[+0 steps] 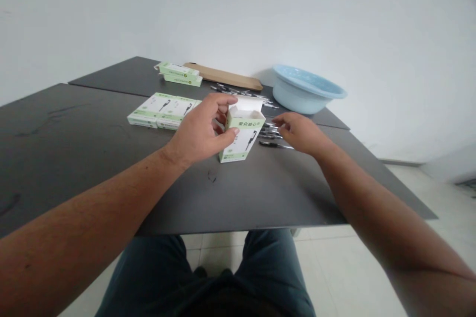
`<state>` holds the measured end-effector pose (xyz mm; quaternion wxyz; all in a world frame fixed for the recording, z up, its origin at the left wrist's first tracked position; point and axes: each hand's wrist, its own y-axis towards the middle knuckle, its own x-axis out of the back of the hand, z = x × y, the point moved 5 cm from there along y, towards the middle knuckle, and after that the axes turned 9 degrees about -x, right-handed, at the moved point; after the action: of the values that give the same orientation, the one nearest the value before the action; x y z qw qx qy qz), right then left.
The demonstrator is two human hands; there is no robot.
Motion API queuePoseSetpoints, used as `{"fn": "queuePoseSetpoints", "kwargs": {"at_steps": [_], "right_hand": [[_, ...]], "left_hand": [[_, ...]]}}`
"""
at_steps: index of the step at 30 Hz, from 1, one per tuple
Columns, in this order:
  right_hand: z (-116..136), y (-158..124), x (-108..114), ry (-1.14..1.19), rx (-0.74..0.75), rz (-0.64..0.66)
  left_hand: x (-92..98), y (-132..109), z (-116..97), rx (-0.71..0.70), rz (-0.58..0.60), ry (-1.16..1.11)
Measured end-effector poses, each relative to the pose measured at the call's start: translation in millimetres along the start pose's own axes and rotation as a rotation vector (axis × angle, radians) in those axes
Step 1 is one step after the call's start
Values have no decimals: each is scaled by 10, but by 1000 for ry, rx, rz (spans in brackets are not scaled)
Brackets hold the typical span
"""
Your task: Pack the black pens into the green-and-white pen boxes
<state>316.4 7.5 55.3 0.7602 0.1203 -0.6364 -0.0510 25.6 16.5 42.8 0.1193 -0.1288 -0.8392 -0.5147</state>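
A white and green pen box point(243, 138) stands upright on the table in front of me, its top flap raised. My left hand point(203, 131) is closed around its left side, thumb on the front face. To the right of the box, my right hand point(299, 131) hovers low over loose black-and-clear pens point(270, 131), its fingers curled. Whatever those fingers hold, if anything, is hidden. One single pen point(275, 145) lies nearer to me, its right end close to the right hand. More pens point(241, 91) are piled behind the box.
Two flat pen boxes point(163, 109) lie side by side left of my left hand. Farther back are two stacked boxes point(180, 74) and a brown cardboard piece point(225, 75). A light blue basin point(307, 90) stands at the back right of the dark table point(238, 203), near the wall.
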Motion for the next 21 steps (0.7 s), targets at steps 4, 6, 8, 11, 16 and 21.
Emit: {"fn": "queuePoseSetpoints", "kwargs": {"at_steps": [4,6,8,11,16,21], "right_hand": [[-131,108,-307,-148,29,143],[-131,118,-377,-161,37,164],[-104,118,-423,-181,48,185],[-62,130,-477,-200,62,214],[-86,164,-535,-232,50,244],[-203,101,-508,-277,38,282]], "left_hand": [[24,12,-10,-6,-4,33],[38,14,-4,-5,-6,43],[50,11,13,4,-6,50],[63,0,46,24,-5,50],[74,-11,66,34,-19,16],[78,-14,82,49,-33,21]]}}
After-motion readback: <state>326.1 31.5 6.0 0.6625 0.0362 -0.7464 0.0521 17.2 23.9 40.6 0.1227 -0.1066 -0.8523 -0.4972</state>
